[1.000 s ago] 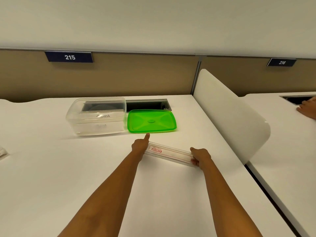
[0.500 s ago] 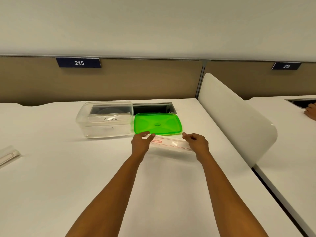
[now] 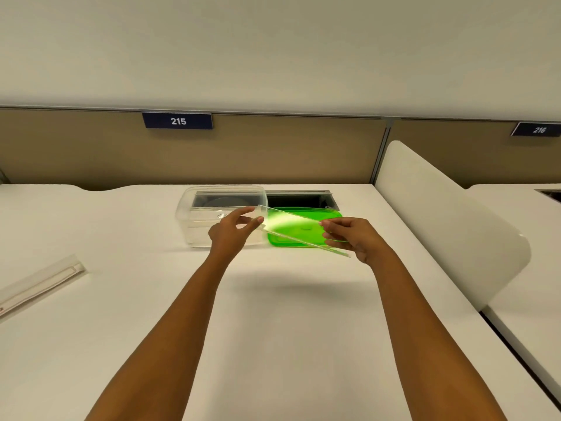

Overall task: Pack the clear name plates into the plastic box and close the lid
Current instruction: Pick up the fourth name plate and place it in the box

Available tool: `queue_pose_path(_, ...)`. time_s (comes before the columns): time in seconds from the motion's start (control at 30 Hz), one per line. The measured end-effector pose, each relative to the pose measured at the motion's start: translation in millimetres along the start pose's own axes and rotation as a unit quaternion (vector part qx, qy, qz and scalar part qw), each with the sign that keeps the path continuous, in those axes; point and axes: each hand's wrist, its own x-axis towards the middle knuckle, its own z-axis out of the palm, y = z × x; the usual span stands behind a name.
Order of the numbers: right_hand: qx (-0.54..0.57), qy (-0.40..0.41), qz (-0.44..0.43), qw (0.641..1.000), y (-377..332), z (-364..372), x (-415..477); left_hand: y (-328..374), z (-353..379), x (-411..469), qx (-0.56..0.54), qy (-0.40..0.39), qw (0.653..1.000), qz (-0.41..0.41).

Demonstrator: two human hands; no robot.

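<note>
A clear name plate (image 3: 299,227) is lifted above the desk and tilted, its left end higher. My left hand (image 3: 232,229) pinches its left end and my right hand (image 3: 353,237) pinches its right end. Behind my left hand stands the open clear plastic box (image 3: 212,208), with something pale inside that I cannot make out. The green lid (image 3: 303,235) lies flat on the desk right of the box, seen partly through the plate. A second clear name plate (image 3: 39,285) lies on the desk at the far left.
A dark cable slot (image 3: 299,200) is sunk into the white desk (image 3: 273,314) behind the lid. A white curved divider (image 3: 449,220) rises along the right edge. A tan partition with signs 215 (image 3: 177,120) and 216 closes the back.
Both hands have raised the name plate from the desk and carried it back toward the box and lid, tilting it. The view has shifted right, so the second plate shows at the left.
</note>
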Motion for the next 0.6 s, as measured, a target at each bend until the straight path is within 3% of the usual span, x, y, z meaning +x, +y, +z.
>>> queue_pose_path(0.2, 0.072, 0.022, 0.079, 0.994, -27, 30, 9, -16, -39, 1, -0.099, -0.041, 0.992, 0.068)
queue_pose_path(0.3, 0.085, 0.013, 0.117, 0.989, -36, 47, 10, -25, -55, 9, -0.144, -0.016, 0.987, 0.071)
queue_pose_path(0.43, 0.131, 0.024, 0.085, 0.987, -40, 70, 17, -31, -70, 19, -0.2, 0.032, 0.978, 0.056)
queue_pose_path(0.6, 0.102, 0.07, -0.014, 0.992, -34, 102, 27, -38, -84, 27, -0.282, 0.083, 0.956, 0.016)
